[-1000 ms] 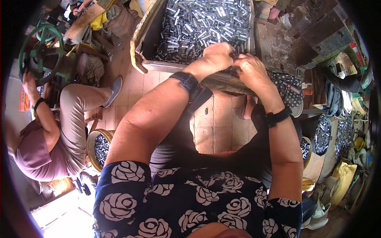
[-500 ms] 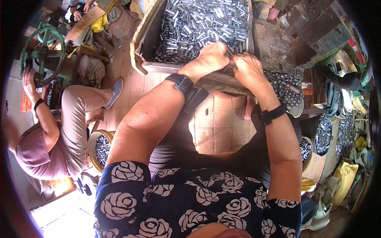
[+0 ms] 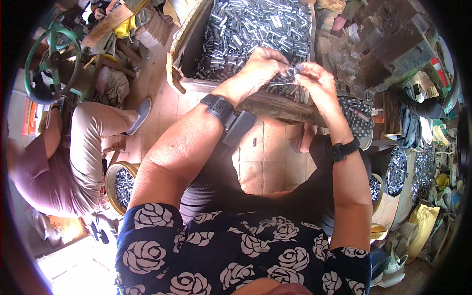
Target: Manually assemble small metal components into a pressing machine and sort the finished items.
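Note:
A large wooden tray point(image 3: 175, 73) stands in front of me, heaped with short shiny metal tubes point(image 3: 260, 29). Over its near edge, my left hand point(image 3: 263, 66) is closed in a pinch, fingertips pointing right. My right hand point(image 3: 318, 82) faces it, thumb and fingers also pinched, its fingertips almost meeting the left ones. Between the two sets of fingertips shows a small shiny metal tube point(image 3: 293, 72), partly covered by the fingers. More tubes point(image 3: 290, 91) lie along the near edge, just under my hands.
To my left, a person in a purple top point(image 3: 54, 177) sits by a green handwheel point(image 3: 30, 64). A round tub point(image 3: 110, 191) of metal pieces stands between us. On the right are a heavy dark block point(image 3: 393, 39), another container of pieces point(image 3: 397, 169) and a yellow sack point(image 3: 422, 223).
My hands have risen a little off the heap, and the right fingers have uncurled into a pinch, exposing the shiny piece. The person at left has lowered their arm from the handwheel.

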`<state>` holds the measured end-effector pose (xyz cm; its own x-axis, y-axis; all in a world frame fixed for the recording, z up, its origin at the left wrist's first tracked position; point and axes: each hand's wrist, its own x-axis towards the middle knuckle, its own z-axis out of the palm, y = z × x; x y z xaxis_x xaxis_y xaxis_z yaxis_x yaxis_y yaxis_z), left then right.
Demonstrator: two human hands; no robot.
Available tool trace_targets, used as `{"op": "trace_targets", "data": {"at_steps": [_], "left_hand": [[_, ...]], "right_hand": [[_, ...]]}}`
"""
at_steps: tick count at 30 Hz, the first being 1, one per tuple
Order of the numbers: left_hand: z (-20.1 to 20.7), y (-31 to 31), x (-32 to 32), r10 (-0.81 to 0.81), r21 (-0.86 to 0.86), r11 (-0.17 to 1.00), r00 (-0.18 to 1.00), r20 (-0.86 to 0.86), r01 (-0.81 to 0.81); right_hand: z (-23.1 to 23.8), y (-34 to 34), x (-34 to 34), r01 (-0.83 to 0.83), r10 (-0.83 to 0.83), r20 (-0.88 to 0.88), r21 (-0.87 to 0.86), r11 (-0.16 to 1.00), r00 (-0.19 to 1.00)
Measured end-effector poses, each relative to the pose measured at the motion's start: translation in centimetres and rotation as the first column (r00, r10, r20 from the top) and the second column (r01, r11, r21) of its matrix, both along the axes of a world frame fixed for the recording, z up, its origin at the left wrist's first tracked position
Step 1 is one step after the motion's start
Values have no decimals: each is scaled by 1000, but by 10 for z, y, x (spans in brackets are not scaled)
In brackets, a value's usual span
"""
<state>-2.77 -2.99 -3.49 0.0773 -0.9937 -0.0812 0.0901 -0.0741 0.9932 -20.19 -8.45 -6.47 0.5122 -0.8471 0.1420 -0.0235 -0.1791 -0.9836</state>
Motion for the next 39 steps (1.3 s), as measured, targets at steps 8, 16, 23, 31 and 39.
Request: {"op": "trace_targets", "data": {"at_steps": [8, 16, 23, 31, 39], "left_hand": [[-1, 3, -2, -37, -2, 999, 999, -25, 37], [5, 3, -5, -55, 11, 998, 998, -42, 56], [9, 5, -3, -16, 39, 999, 998, -60, 19], [10, 5, -2, 5, 17, 1000, 989, -151, -2], [13, 7, -6, -14, 11, 1000, 997, -77, 14]], "right_hand": [[15, 10, -3, -48, 21, 101, 275, 960, 995], [17, 11, -4, -18, -18, 136, 263, 965, 991], [20, 10, -7, 68, -141, 207, 324, 943, 968], [19, 12, -8, 132, -219, 235, 338, 932, 947], [18, 17, -4, 128, -219, 259, 328, 936, 941]]}}
